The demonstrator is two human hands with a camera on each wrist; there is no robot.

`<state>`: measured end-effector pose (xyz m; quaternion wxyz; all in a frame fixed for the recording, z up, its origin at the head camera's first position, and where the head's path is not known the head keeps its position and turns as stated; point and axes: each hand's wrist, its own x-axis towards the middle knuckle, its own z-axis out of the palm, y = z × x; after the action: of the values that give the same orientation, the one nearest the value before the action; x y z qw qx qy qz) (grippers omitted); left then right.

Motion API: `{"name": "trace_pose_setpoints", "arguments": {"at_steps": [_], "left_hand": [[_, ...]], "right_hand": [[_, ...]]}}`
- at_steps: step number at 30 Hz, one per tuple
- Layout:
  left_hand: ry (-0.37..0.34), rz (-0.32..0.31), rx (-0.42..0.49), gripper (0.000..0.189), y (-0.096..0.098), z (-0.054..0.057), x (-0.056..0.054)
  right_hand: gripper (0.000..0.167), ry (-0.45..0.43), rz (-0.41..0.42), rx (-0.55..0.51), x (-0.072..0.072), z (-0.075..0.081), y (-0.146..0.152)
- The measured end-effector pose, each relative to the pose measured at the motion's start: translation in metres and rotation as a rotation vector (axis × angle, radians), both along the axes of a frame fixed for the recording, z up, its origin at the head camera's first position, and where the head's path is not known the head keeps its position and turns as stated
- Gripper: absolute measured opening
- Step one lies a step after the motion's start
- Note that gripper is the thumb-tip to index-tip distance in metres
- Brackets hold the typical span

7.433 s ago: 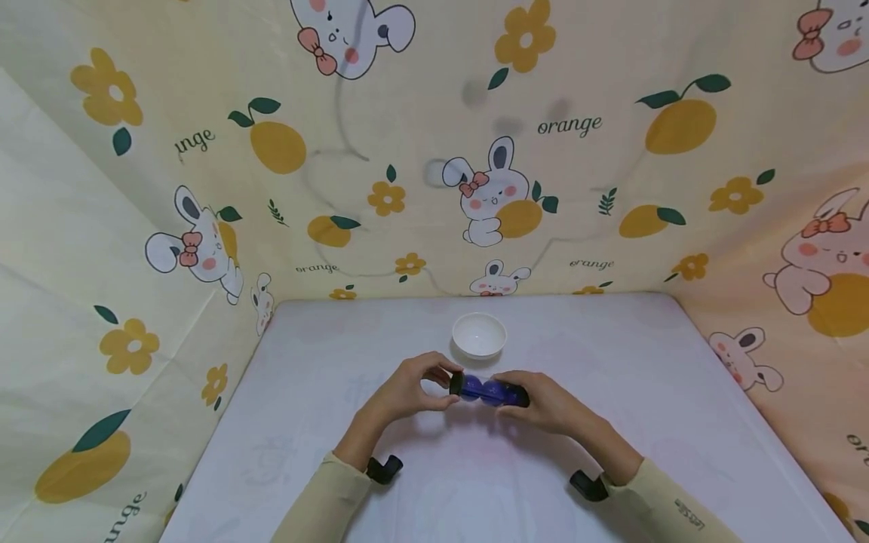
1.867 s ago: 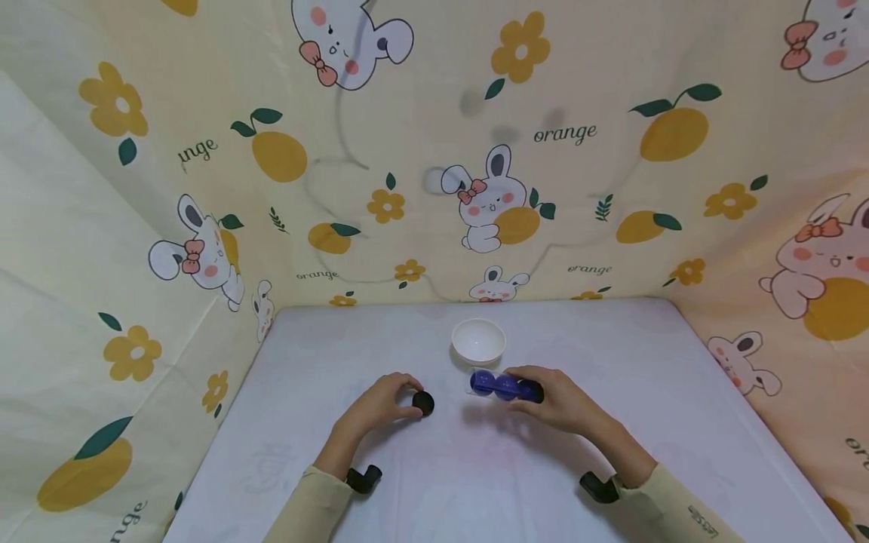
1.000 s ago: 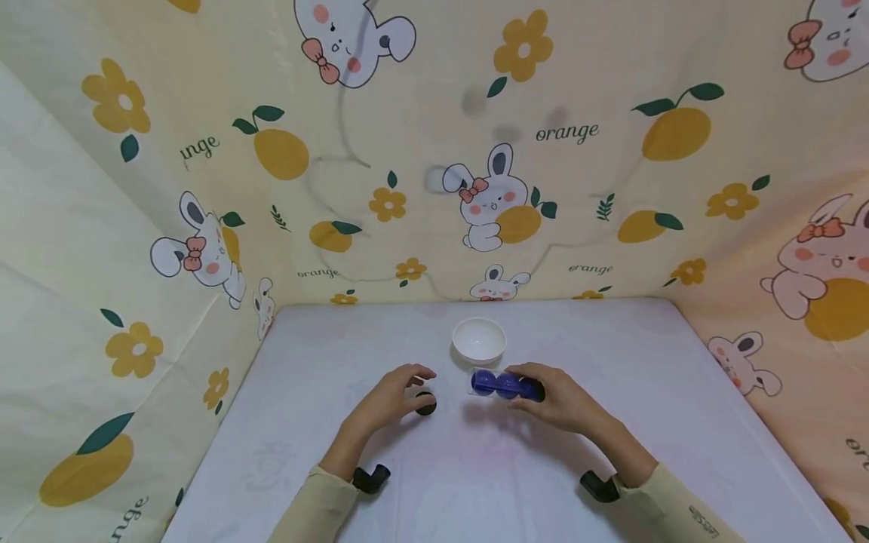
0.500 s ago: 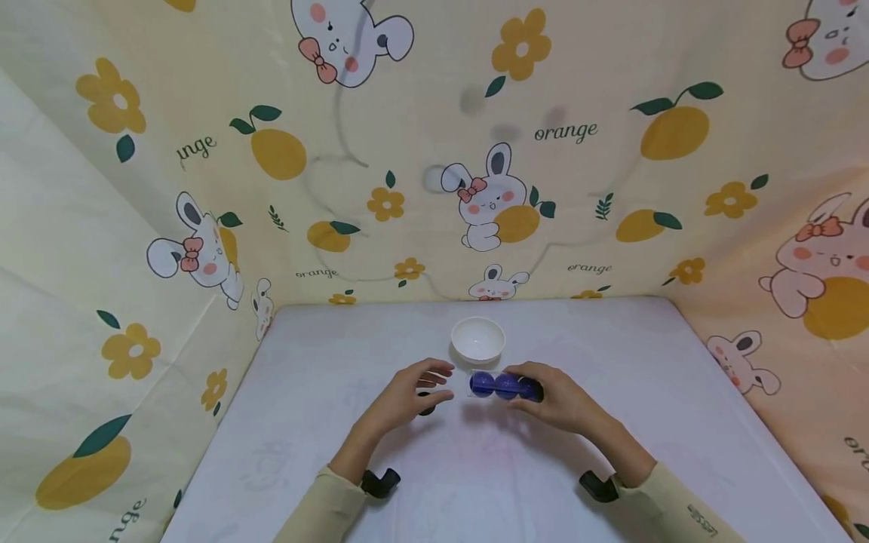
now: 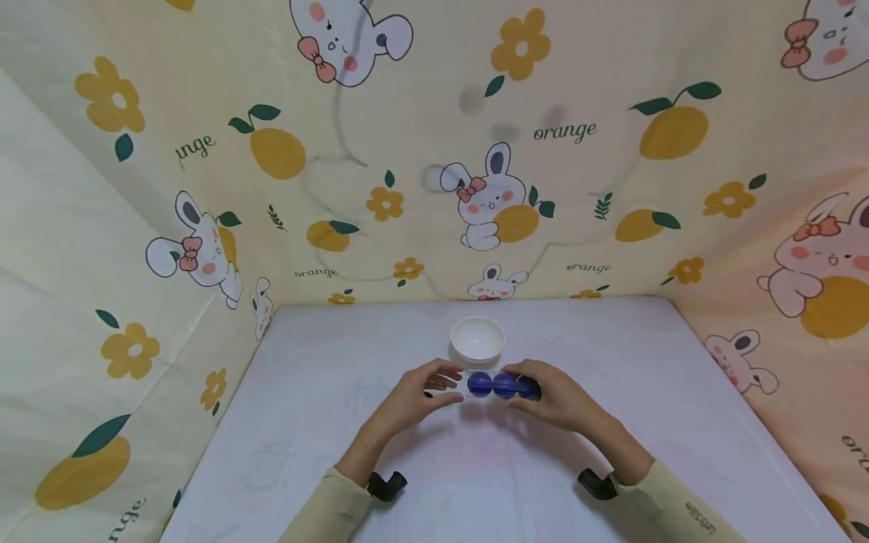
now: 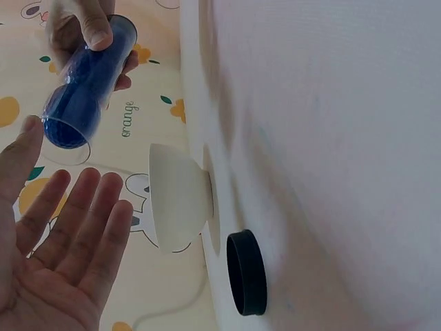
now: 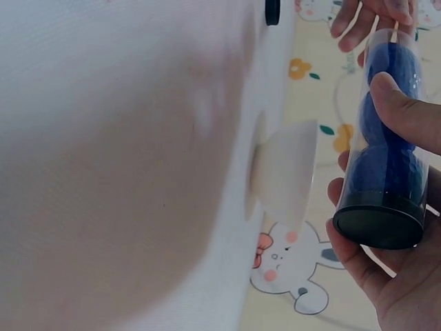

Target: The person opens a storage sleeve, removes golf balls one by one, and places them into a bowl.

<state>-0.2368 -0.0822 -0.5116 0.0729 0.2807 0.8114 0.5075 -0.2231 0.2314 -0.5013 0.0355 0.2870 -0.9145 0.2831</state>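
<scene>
My right hand (image 5: 551, 396) grips a clear plastic tube (image 7: 375, 38) holding three blue balls (image 5: 505, 385) in a row. A black cap closes the tube's right end, inside the right palm; the left end is uncapped. Just off that uncapped end is my left hand (image 5: 417, 394), its fingers spread and holding nothing. Both hands are raised over the table. The other black cap (image 6: 247, 273) lies on the table, mostly hidden behind the left hand in the head view.
A white bowl (image 5: 478, 341) stands on the white-covered table (image 5: 577, 339), just beyond the tube. Printed cloth walls (image 5: 407, 98) with rabbits and oranges enclose the table at the back and both sides.
The left hand pulled a cap off the tube, set it down on the table and let go. It has since moved right, back to the tube's uncapped end. The right hand keeps its hold.
</scene>
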Motion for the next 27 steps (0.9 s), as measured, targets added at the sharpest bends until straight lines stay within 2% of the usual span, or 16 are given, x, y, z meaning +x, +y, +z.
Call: {"name": "trace_pose_setpoints", "arguments": {"at_steps": [27], "left_hand": [[-0.002, 0.034, 0.014, 0.043, 0.0098, -0.0043, -0.0011]], "right_hand": [[0.051, 0.065, 0.03, 0.019, -0.002, 0.0074, -0.0006]]}}
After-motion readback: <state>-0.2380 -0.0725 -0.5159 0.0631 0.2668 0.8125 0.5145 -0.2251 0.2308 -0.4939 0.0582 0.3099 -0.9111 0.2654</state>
